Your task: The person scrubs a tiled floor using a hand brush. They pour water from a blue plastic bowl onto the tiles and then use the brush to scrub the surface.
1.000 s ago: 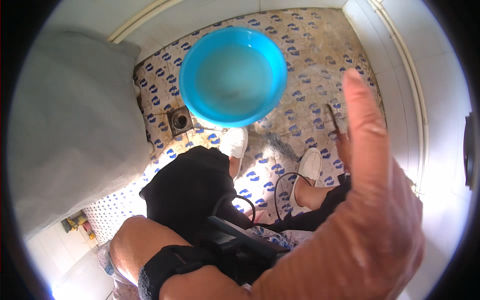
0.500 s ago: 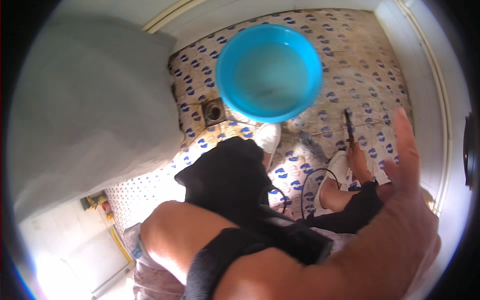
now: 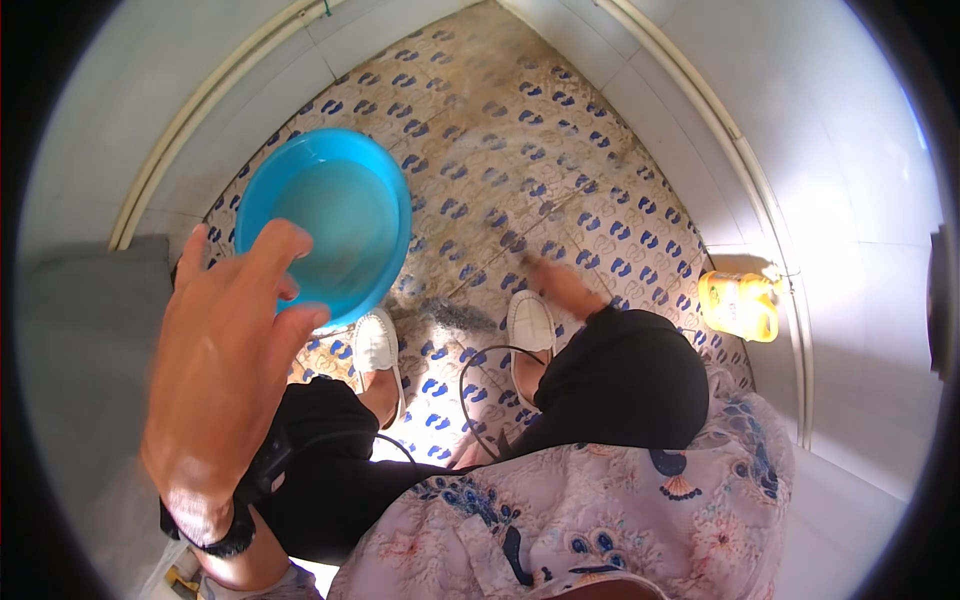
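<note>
My left hand (image 3: 235,340) is raised at the left, fingers spread and holding nothing, with a dark band on its wrist. Its fingertips overlap the near left edge of a round blue basin (image 3: 395,210) on the floor, which holds cloudy water; whether they touch cannot be told. My right hand (image 3: 565,287) is low by my right shoe (image 3: 530,325), smeared by motion. At its fingertips shows a blurred dark bit of the thin tool (image 3: 522,257). A fuzzy grey clump (image 3: 457,315) lies on the floor between my shoes.
A yellow jug (image 3: 740,304) stands by the right wall. Pale pipes (image 3: 740,135) run along the white walls. A grey covered block (image 3: 95,350) takes up the left side. A dark cord (image 3: 463,385) loops near my feet. The floor (image 3: 560,200) has a footprint pattern.
The view has turned, so the basin sits further left and the yellow jug has come into sight. My left hand has swung from the right side to the left. My right hand is now blurred.
</note>
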`<state>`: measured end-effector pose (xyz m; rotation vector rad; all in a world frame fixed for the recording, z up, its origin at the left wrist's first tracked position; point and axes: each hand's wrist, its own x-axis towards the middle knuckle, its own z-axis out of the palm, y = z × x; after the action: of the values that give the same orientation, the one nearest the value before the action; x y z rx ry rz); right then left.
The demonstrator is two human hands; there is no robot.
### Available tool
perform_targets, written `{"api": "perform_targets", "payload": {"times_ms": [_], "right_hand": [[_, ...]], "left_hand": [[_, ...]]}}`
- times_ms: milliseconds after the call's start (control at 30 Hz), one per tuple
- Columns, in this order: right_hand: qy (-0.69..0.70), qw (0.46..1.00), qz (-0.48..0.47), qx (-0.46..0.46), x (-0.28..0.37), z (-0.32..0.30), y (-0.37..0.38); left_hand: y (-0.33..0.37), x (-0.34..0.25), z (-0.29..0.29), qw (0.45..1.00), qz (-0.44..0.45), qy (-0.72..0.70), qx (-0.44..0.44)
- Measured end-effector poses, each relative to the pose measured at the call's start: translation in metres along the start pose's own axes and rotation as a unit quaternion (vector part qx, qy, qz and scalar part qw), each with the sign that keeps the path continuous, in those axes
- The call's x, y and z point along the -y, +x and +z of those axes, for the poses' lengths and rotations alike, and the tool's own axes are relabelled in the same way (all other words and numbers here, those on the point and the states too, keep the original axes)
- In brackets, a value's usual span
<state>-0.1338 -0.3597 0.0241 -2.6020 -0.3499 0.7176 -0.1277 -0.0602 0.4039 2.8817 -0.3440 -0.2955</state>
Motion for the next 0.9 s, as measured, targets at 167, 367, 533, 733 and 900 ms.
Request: {"api": "perform_targets", "payload": {"times_ms": [167, 367, 533, 733, 900], "right_hand": [[-0.012, 0.993, -0.043, -0.106, -0.026, -0.012, 0.000], [0.105, 0.942, 0.125, -0.293, -0.099, -0.011, -0.009], [0.057, 0.998, 0.023, 0.033, 0.017, 0.006, -0.006], [0.120, 0.966, 0.113, -0.201, -0.069, 0.005, -0.006], [0.079, 0.985, 0.032, -0.153, -0.061, 0.008, -0.014]], "left_hand": [[0.004, 0.015, 0.007, 0.999, 0.036, -0.017, -0.020], [0.006, 0.025, 0.012, 1.000, 0.013, -0.017, -0.013], [0.010, 0.024, 0.017, 0.999, 0.030, -0.006, -0.036], [0.009, 0.016, 0.016, 0.999, 0.030, -0.012, -0.024], [0.009, 0.026, 0.016, 0.999, 0.001, -0.011, -0.030]]}}
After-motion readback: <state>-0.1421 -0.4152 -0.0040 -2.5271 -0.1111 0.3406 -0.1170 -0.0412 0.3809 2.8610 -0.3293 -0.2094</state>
